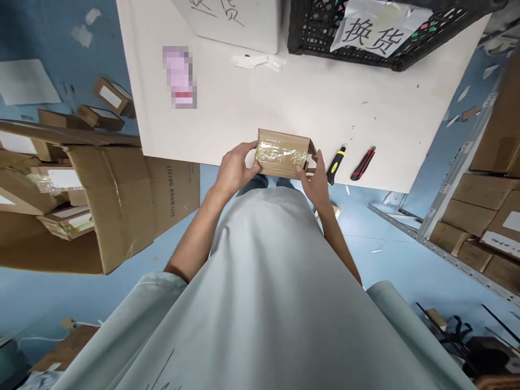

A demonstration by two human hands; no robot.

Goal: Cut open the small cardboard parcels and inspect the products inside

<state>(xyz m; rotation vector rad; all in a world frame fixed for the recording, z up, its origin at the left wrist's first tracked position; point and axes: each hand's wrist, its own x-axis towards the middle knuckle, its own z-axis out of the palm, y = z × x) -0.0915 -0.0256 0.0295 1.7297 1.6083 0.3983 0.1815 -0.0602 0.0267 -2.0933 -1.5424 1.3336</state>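
A small brown cardboard box (283, 152) with clear tape across its near face is held between both hands at the front edge of the white table (260, 103). My left hand (234, 170) grips its left end, fingers curled over the top. At the right end my right hand (316, 181) holds it with the thumb on the taped face. A flap stands open at the box's right end.
A yellow-black utility knife (336, 164) and a red-black one (363, 163) lie on the table right of the box. A black crate (309, 32) with a paper sign and a white box (239, 21) stand at the back. Cardboard cartons (93, 206) pile at the left; shelves of boxes (483, 216) stand right.
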